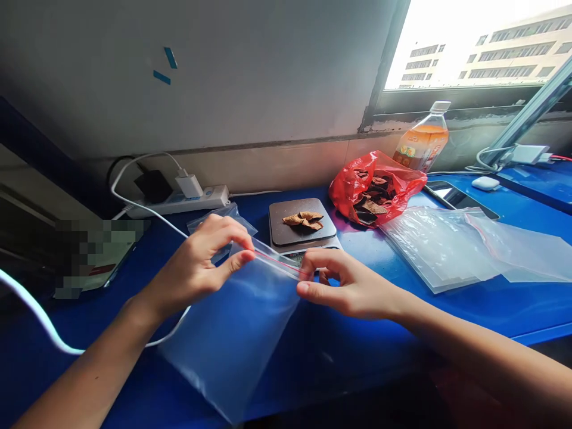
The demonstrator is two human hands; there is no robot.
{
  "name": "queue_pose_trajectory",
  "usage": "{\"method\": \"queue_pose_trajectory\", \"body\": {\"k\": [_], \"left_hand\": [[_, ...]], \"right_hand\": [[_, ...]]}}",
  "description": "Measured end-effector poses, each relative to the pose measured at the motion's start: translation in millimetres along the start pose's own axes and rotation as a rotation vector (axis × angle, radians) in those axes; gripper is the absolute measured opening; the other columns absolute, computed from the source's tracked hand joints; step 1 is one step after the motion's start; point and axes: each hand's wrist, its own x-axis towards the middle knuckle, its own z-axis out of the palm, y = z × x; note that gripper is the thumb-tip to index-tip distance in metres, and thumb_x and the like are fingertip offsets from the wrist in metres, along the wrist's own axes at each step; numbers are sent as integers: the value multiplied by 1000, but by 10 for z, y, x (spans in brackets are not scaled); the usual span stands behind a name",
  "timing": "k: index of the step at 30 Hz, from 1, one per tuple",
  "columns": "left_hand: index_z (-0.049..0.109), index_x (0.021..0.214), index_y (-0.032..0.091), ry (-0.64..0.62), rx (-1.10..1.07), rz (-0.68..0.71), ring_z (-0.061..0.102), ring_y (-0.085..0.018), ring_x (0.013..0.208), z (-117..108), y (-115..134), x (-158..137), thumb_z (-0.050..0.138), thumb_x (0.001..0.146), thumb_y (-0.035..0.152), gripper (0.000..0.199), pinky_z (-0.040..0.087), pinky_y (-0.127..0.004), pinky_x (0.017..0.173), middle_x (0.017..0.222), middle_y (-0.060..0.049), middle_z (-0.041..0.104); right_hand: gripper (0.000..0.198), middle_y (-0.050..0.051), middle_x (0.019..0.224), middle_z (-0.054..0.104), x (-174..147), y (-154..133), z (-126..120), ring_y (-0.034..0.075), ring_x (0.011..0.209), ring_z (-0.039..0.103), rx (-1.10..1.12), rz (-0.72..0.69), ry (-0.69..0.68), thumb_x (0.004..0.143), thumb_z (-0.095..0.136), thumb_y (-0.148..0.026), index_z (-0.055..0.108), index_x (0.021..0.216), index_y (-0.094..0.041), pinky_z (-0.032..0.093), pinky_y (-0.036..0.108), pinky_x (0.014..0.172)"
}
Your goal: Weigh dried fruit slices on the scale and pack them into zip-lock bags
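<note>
A clear zip-lock bag (250, 328) with a red seal line hangs between my two hands, its body trailing over the table's front. My left hand (205, 256) pinches the bag's top edge on the left. At the right end of the seal, my right hand (335, 280) pinches the same edge. Just beyond the bag is a small digital scale (279, 229), its display partly hidden by the bag and my right hand. Several dried brown slices (304, 220) lie on its metal plate. No contents are visible in the bag.
A red plastic bag (344, 187) of dark dried pieces stands right of the scale, before a drink bottle (426, 140). Flat plastic bags (447, 250), a phone (460, 199) and an earbud case (485, 183) lie at right. A power strip (210, 199) and white cable (49, 328) are left.
</note>
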Motion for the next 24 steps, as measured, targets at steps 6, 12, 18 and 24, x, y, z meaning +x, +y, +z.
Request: {"method": "queue_pose_trajectory", "body": {"k": [6,12,18,24], "left_hand": [[34,147,32,-4,34,-173,55,-33,124,156,252,-167,56,86,61,71,48,-49,102,145,-10,46],[5,155,23,-45,180,-298,38,-43,139,485,436,-289,65,73,67,110,40,-64,106,156,-23,32],[21,153,24,-225,24,-257,50,-35,133,309,526,-198,64,79,52,90,39,-59,110,144,-16,51],[41,147,31,-430,-153,-159,39,-40,139,246,583,-206,82,62,56,97,39,-59,109,154,-11,40]], "right_hand": [[17,5,92,54,-34,5,141,13,84,55,-127,-337,281,87,65,-27,63,75,-15,46,23,71],[16,2,75,60,7,18,342,12,73,51,-287,-563,486,87,62,-17,55,73,-17,44,25,72],[17,2,71,62,-16,-93,249,15,74,53,-211,-571,155,89,52,-23,55,73,-18,44,32,80],[26,11,96,70,-14,-123,100,20,93,65,120,-321,-286,93,40,-24,63,87,-14,51,32,88]]}}
